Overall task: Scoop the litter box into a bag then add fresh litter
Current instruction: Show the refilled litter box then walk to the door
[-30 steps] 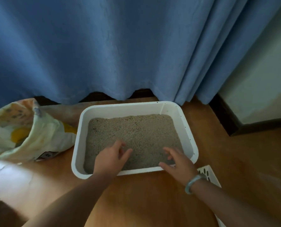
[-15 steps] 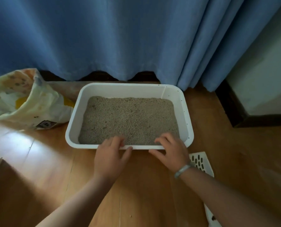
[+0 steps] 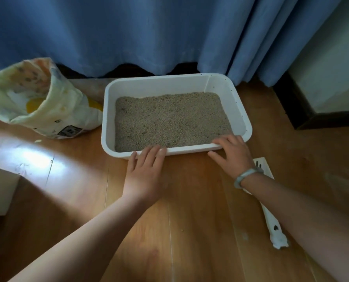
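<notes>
Wood floor (image 3: 190,216) w/ litter box (image 3: 159,86), open bag (image 3: 53,110) left, prob. scoop (image 3: 276,235) right.

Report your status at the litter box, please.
Left hand, right hand open, touching near rim of white plastic litter box. White slotted scoop on wooden floor, untouched.

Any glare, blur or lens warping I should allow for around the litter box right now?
Head view: bright glare washes out the floor left of the litter box; head view: the litter, left hand and right hand read reasonably sharp; head view: the lower corners are dim, and the wide lens tilts the curtain folds at right.
</notes>
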Motion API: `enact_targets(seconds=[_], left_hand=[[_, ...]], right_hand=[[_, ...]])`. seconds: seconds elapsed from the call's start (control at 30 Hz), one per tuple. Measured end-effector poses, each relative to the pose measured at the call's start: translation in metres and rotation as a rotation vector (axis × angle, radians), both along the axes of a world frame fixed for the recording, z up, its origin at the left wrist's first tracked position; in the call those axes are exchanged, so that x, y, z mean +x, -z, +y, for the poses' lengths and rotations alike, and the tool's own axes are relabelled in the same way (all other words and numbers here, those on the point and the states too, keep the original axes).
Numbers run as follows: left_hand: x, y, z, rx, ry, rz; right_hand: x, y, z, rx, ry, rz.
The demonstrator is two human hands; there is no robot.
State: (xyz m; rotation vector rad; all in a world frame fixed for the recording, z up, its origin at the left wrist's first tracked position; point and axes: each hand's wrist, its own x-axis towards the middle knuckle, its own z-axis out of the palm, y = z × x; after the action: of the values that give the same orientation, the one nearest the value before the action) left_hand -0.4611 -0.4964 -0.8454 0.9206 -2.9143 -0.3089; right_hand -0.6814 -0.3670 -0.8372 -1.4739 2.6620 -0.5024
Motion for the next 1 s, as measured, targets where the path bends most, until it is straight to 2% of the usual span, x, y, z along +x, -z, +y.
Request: enact_targets(seconds=[0.17, 0.23, 0.33, 0.43, 0.53, 0.67, 0.77, 0.9, 1.0], left_hand=[[0.008, 0.003, 0.000, -0.018, 0.068, -0.165], [0.008, 0.003, 0.000, -0.012, 0.064, -0.170], [0.007, 0.005, 0.001, 0.020, 0.057, -0.105], [0.013, 0.005, 0.003, 0.092, 0.001, 0.109], [0.022, 0.005, 0.006, 0.170, -0.153, 0.328], [0.024, 0.009, 0.013, 0.529, -0.493, 0.468], [0.024, 0.018, 0.014, 0.679, -0.614, 0.478], [0.023, 0.033, 0.017, 0.725, -0.572, 0.364], [0.020, 0.041, 0.022, 0.789, -0.584, 0.361]], right_hand=[[0.001, 0.002, 0.004, -0.007, -0.047, 0.035], [0.000, 0.003, 0.006, -0.034, -0.057, 0.019], [0.005, 0.006, 0.008, -0.096, -0.033, 0.026], [0.021, 0.011, 0.016, -0.132, -0.062, 0.069], [0.038, 0.023, 0.027, -0.121, -0.219, 0.130], [0.052, 0.044, 0.028, 0.007, -0.293, 0.066], [0.061, 0.055, 0.020, 0.038, -0.303, 0.017], [0.070, 0.064, 0.007, 0.038, -0.273, 0.018], [0.073, 0.067, 0.000, 0.032, -0.246, 0.035]])
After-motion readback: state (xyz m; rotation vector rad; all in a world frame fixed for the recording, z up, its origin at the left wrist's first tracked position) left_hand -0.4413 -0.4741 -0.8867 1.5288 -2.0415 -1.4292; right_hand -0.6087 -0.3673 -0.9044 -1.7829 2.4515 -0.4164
